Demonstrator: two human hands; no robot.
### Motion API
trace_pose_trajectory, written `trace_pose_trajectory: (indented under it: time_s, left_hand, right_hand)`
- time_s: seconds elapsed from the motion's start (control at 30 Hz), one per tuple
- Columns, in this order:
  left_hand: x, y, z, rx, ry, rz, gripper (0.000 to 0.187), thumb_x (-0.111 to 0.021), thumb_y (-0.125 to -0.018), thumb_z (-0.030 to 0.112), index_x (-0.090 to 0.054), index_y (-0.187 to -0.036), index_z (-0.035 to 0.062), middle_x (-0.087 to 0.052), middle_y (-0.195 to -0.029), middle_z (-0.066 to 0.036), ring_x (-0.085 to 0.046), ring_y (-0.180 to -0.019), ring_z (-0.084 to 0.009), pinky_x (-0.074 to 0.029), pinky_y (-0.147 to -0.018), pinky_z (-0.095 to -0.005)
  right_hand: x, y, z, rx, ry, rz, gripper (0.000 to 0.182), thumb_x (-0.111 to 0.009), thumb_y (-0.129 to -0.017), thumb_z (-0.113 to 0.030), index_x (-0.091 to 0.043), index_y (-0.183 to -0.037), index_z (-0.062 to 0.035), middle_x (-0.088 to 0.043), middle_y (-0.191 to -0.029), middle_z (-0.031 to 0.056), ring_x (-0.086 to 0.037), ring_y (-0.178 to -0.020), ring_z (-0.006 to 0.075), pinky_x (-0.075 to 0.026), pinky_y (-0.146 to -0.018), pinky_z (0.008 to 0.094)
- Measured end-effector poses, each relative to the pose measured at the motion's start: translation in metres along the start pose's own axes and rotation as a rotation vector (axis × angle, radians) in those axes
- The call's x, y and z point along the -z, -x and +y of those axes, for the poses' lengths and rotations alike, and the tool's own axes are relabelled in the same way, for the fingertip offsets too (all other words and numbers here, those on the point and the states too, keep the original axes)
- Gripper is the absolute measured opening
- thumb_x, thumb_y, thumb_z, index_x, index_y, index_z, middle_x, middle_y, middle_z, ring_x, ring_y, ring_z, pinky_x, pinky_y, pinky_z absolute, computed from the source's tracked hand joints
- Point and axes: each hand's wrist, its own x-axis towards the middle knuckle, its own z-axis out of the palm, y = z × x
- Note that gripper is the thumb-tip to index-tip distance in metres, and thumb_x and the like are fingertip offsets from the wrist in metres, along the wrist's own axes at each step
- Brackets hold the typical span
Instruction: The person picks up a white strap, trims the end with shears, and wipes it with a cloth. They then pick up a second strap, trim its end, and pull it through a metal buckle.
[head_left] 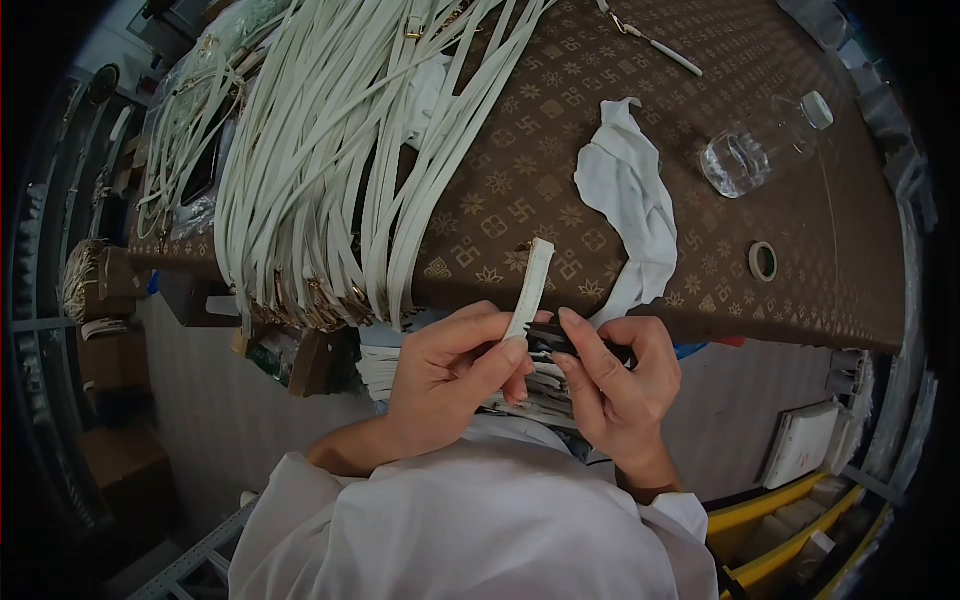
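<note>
My left hand (455, 365) is closed on a white leather strap (534, 280), pinched between thumb and fingers. The strap's end points up and away, with stitching along its edge and a bit of gold-coloured metal near the tip. Close on the right, my right hand (625, 380) grips small black thread snips (552, 338). Their pointed tip reaches the strap's edge right by my left fingers. Part of the snips is hidden inside my palm. Below my hands, a stack of white straps (535, 398) lies in front of my lap.
Many long white straps (330, 150) with gold buckles drape over the left of the brown patterned tablecloth (740, 260). A crumpled white cloth (630, 190), a clear bottle (755, 150), a tape roll (762, 262) and another strap piece (675, 57) lie right of them. Yellow bins (765, 510) stand lower right.
</note>
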Motion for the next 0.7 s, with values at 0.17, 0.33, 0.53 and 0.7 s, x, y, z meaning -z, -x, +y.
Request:
trace_pose_trajectory:
  time_s: [0.17,0.33,0.53,0.7]
  left_hand:
    - [-0.0003,-0.0005,0.0014,0.012,-0.024,-0.001,0.025,-0.046,-0.088,0.001,-0.055,-0.111,-0.0042,-0.048,-0.081,-0.004,-0.053,-0.064,-0.0065,-0.047,-0.057,-0.0188]
    - [-0.0005,-0.0004,0.0013,0.023,-0.027,-0.001,0.025,-0.046,-0.088,0.002,-0.055,-0.11,-0.0049,-0.048,-0.081,-0.004,-0.053,-0.063,-0.0065,-0.047,-0.057,-0.0184]
    - [-0.0002,0.0011,0.0001,0.01,-0.048,0.0,0.024,-0.046,-0.088,0.002,-0.054,-0.109,-0.0064,-0.048,-0.081,-0.004,-0.053,-0.063,-0.0067,-0.047,-0.056,-0.0185]
    - [-0.0008,0.0008,0.0,0.012,-0.026,0.006,0.023,-0.046,-0.088,0.001,-0.055,-0.108,-0.0072,-0.049,-0.081,-0.005,-0.053,-0.063,-0.0069,-0.046,-0.055,-0.0189]
  right_hand:
    - [-0.0019,0.0015,0.0019,-0.038,-0.065,0.004,0.041,-0.072,-0.063,-0.01,-0.065,-0.104,-0.0101,-0.047,-0.067,0.0053,-0.044,-0.057,0.0175,-0.035,-0.047,0.0272]
    - [-0.0008,0.0014,0.0013,-0.041,-0.06,0.003,0.041,-0.072,-0.063,-0.008,-0.065,-0.104,-0.0102,-0.046,-0.068,0.0053,-0.044,-0.057,0.0174,-0.035,-0.047,0.027]
    - [-0.0002,0.0025,0.0012,-0.025,-0.036,0.013,0.042,-0.072,-0.062,-0.008,-0.065,-0.104,-0.0105,-0.046,-0.067,0.0049,-0.043,-0.057,0.0174,-0.035,-0.047,0.0275]
    - [-0.0007,0.004,0.0019,-0.007,-0.025,0.033,0.041,-0.072,-0.062,-0.008,-0.065,-0.102,-0.0106,-0.045,-0.066,0.0047,-0.042,-0.056,0.0179,-0.034,-0.046,0.0278]
